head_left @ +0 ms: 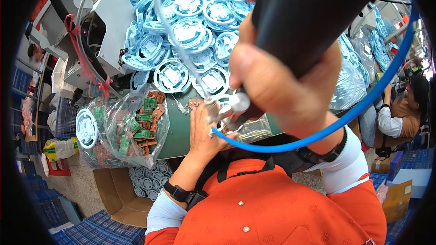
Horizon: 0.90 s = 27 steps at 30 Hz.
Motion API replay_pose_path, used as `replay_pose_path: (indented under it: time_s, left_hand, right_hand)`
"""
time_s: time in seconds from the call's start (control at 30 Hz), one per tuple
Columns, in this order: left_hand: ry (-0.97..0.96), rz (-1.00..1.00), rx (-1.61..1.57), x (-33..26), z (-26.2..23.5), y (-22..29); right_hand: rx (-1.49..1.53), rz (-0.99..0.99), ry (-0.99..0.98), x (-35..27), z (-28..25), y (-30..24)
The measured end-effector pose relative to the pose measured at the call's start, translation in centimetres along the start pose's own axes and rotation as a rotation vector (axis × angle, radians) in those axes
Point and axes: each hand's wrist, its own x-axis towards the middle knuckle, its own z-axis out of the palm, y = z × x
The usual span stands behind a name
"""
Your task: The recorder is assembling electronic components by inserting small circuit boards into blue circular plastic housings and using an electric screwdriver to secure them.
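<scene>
My right hand point(281, 86) grips a black powered screwdriver point(309, 18) held upright, its metal tip point(227, 111) pointing down at the green bench. A blue air hose point(363, 104) loops from it. My left hand point(204, 131) lies flat on the bench right under the tip, pressing on a part that is mostly hidden by the tool and hand. A small brown circuit board point(195, 103) lies just beyond my left fingers.
A big heap of light blue round plastic housings point(190, 22) fills the bench behind. A clear bag of green and brown circuit boards point(131, 127) lies at left. A grey machine point(100, 27) stands far left. A cardboard box point(122, 195) sits below. Another person point(399, 113) sits at right.
</scene>
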Motion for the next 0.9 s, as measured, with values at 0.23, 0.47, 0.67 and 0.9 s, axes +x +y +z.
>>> replay_pose_path:
  time_s: [0.23, 0.47, 0.67, 0.9]
  left_hand:
    - [-0.017, -0.085, -0.059, 0.8, -1.1, 0.5]
    - [-0.016, -0.104, -0.045, 0.4, -0.9, 0.1]
    - [-0.086, -0.111, 0.104, -0.7, 0.3, -0.2]
    - [-0.066, -0.158, 0.009, -0.7, -1.4, 1.1]
  right_hand:
    - [-0.084, 0.113, -0.014, -2.2, 0.0, 2.4]
    - [-0.009, 0.086, 0.054, -2.8, 0.5, 3.2]
    - [-0.11, -0.033, -0.034, -3.3, 1.3, 3.7]
    - [-0.019, 0.146, 0.014, -0.4, -3.0, -0.3]
